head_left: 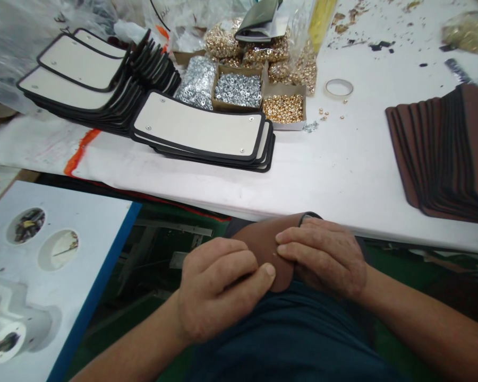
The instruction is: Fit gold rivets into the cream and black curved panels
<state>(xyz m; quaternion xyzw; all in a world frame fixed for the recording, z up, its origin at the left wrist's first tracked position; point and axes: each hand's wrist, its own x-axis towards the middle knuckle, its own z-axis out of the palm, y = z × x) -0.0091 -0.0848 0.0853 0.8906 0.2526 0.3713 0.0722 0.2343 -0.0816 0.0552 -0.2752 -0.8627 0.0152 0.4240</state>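
Observation:
Between my two hands is a brown leather panel [263,239], bent into a curve over my lap, just off the table edge. My left hand [223,286] is closed on its left side, with the thumb pressed on the brown face. The fingertips of my right hand [326,254] press on the right part of the panel, and the rest of that hand wraps behind it. A small light mark shows on the leather between my hands. The panel's underside is mostly hidden.
Pale panels with black edges [199,124] lie stacked on the white table [326,180]. Behind them stand boxes of silver eyelets [239,89] and gold eyelets [284,107]. A tape ring [339,87] lies nearby. Brown panels [442,154] fan out at right; a white machine [16,313] stands at lower left.

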